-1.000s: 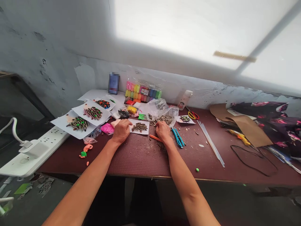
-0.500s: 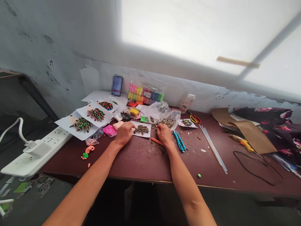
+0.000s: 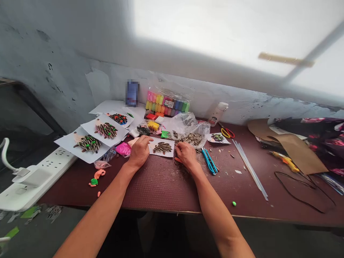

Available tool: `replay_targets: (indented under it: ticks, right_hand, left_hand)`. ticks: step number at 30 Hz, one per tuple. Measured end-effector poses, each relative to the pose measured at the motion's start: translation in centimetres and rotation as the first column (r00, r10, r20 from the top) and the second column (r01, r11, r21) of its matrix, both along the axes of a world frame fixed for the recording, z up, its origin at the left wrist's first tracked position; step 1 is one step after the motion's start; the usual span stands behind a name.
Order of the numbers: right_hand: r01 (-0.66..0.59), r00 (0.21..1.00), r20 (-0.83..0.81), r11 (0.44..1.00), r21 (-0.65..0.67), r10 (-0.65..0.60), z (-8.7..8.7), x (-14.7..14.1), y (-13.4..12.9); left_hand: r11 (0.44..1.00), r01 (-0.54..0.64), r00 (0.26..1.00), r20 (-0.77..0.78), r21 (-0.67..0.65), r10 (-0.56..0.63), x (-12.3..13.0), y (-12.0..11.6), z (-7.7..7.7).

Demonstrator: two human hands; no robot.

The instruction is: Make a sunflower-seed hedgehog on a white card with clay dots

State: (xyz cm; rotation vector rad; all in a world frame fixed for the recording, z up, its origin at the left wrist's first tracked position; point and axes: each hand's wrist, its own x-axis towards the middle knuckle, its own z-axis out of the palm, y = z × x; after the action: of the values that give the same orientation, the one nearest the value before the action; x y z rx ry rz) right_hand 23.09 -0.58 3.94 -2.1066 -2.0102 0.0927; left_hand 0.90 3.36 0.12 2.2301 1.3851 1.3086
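Observation:
A small white card [image 3: 168,153] lies on the table, covered with striped sunflower seeds [image 3: 162,147] set in a hedgehog shape. At its left edge my left hand [image 3: 139,151] is closed, fingers curled over the border. My right hand [image 3: 186,154] hovers low by the card's right edge, fingertips pinched together; whatever is between them is hidden. An orange stick [image 3: 177,159] shows partly from under that hand. Just behind it, loose sunflower seeds [image 3: 192,139] are heaped on a clear plastic bag [image 3: 204,133]. A blue utility knife [image 3: 209,161] lies right of the hand.
Finished-looking seed hedgehogs on white sheets [image 3: 70,143] lie left. Colourful clay packs [image 3: 168,104] stand behind, near a pink clay lump [image 3: 123,149]. Rightward are scissors [image 3: 227,132], a bottle [image 3: 218,114], clear glue sticks [image 3: 249,168] and a yellow glue gun [image 3: 286,161]. A power strip [image 3: 56,163] lines the left edge.
The view has shifted slightly. My right hand has come a little closer to the card's edge and now covers more of the orange stick. My left hand stays at the card's left edge.

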Motion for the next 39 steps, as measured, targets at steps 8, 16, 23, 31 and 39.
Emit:
replay_targets:
  ticks: [8, 16, 23, 31, 39]
  right_hand:
    - [0.020, 1.000, 0.007, 1.000, -0.003, -0.020, 0.2, 0.1, -0.1]
    - [0.080, 0.996, -0.029, 0.996, 0.034, -0.079, 0.5, -0.4, -0.1]
    - [0.045, 0.994, -0.102, 0.995, 0.092, -0.036, 0.0, 0.0, 0.1]
    - [0.041, 0.994, -0.101, 0.998, 0.047, -0.036, -0.3, 0.4, 0.1]
    - [0.041, 0.995, -0.091, 0.999, 0.018, -0.039, -0.2, 0.2, 0.1]
  left_hand:
    - [1.000, 0.023, 1.000, 0.005, 0.020, -0.023, 0.2, -0.5, 0.6]
    - [0.998, -0.048, 0.997, 0.060, 0.037, 0.045, 0.2, 0.4, 0.3]
    - [0.998, 0.055, 0.998, -0.009, 0.032, -0.054, 0.6, 3.5, 1.0]
    - [0.993, -0.018, 0.995, 0.095, 0.118, 0.007, -0.9, 3.6, 0.6]
    - [0.995, 0.004, 0.998, 0.060, 0.095, -0.010, -0.9, 2.8, 1.0]
